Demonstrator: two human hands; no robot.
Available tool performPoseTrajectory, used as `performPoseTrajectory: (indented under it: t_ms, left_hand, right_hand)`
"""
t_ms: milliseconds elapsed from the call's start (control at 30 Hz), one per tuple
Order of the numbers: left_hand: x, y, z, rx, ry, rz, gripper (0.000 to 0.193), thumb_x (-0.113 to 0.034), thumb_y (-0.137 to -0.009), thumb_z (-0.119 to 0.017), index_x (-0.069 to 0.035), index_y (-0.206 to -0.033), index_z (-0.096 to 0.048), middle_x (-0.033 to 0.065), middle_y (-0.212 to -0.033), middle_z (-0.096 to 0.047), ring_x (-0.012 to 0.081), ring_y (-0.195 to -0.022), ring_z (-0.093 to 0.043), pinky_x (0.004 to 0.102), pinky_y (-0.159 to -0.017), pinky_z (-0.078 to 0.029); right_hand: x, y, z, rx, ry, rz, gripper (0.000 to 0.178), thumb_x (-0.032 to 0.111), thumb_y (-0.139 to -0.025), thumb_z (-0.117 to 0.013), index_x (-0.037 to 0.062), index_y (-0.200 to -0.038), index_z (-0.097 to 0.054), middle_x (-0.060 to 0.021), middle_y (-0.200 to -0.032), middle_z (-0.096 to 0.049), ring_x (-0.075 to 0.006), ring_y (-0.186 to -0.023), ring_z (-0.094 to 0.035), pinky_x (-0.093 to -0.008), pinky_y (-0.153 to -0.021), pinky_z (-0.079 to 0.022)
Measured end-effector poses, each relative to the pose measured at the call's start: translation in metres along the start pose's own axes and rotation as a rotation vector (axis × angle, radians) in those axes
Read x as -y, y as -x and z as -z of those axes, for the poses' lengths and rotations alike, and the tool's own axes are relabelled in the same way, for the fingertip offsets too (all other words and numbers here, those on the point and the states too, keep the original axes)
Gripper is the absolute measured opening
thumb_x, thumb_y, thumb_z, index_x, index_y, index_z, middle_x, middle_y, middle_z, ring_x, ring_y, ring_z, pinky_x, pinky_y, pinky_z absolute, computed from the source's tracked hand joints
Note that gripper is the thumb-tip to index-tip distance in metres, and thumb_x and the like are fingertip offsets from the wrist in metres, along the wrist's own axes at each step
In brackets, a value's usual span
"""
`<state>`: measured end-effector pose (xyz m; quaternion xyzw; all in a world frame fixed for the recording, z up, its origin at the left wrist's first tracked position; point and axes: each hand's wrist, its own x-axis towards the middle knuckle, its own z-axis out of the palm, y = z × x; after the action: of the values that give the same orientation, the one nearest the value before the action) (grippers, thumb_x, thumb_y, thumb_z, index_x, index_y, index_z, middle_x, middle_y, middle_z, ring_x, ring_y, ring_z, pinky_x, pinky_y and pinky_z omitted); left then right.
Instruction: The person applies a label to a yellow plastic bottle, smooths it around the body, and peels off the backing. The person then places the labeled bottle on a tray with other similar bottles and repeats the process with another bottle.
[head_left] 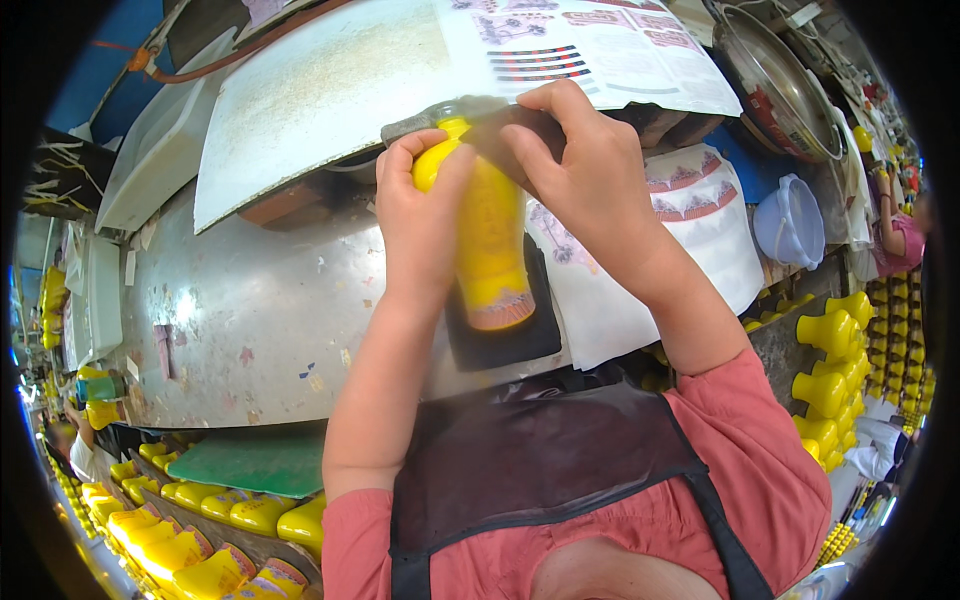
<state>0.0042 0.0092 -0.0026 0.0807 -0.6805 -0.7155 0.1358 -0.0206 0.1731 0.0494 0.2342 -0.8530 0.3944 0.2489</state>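
A glossy yellow vase (pixel 490 240) lies tilted over a black pad (pixel 530 345) on the metal table, its narrower end away from me. A pinkish patterned band rings its near end. My left hand (pixel 420 215) is closed round the vase near its far end, thumb on top. My right hand (pixel 590 185) pinches a thin, dark brownish piece (pixel 515 140) against the vase's far right side; whether it is a film or a rubber blade I cannot tell. A grey cloth-like thing (pixel 410 125) lies behind the vase's far end.
White sheets with pink printed patterns (pixel 690 200) lie right of the vase. A white board (pixel 320 90) with printed sheets rises behind. Further right are a pale bucket (pixel 790 222) and a metal basin (pixel 775 80). Several yellow vases (pixel 835 370) stand right; others (pixel 215 570) lie lower left.
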Motion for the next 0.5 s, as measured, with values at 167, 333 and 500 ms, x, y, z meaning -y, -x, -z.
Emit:
performPoseTrajectory:
  t_ms: [167, 333, 500]
  left_hand:
    - [-0.001, -0.007, 0.000, -0.011, 0.069, 0.072, 0.031, -0.024, -0.092, -0.070, 0.002, -0.110, -0.065, 0.0096, -0.117, -0.059, 0.0165, -0.101, -0.060, 0.0302, -0.088, -0.051]
    - [0.005, -0.009, -0.001, -0.019, 0.142, 0.045, 0.022, -0.020, -0.101, -0.063, 0.000, -0.110, -0.065, 0.0066, -0.105, -0.065, 0.0124, -0.093, -0.063, 0.0273, -0.083, -0.052]
    - [0.010, -0.005, 0.001, -0.030, 0.197, 0.028, 0.027, -0.025, -0.102, -0.062, 0.000, -0.111, -0.066, 0.0082, -0.114, -0.063, 0.0135, -0.098, -0.060, 0.0297, -0.089, -0.050]
  right_hand:
    - [-0.005, -0.006, 0.006, 0.060, 0.088, 0.024, 0.021, 0.012, -0.089, -0.073, 0.0017, -0.106, -0.064, -0.0165, -0.090, -0.072, -0.0330, -0.077, -0.072, -0.0372, -0.068, -0.056]
    - [-0.018, 0.025, 0.008, -0.041, -0.046, 0.178, 0.020, -0.004, -0.080, -0.078, 0.0039, -0.096, -0.068, -0.0121, -0.099, -0.074, -0.0288, -0.083, -0.073, -0.0321, -0.073, -0.057]
    - [-0.007, 0.082, -0.003, 0.032, -0.231, 0.446, 0.027, 0.001, -0.072, -0.080, 0.0098, -0.095, -0.067, -0.0071, -0.101, -0.075, -0.0269, -0.086, -0.072, -0.0369, -0.072, -0.058]
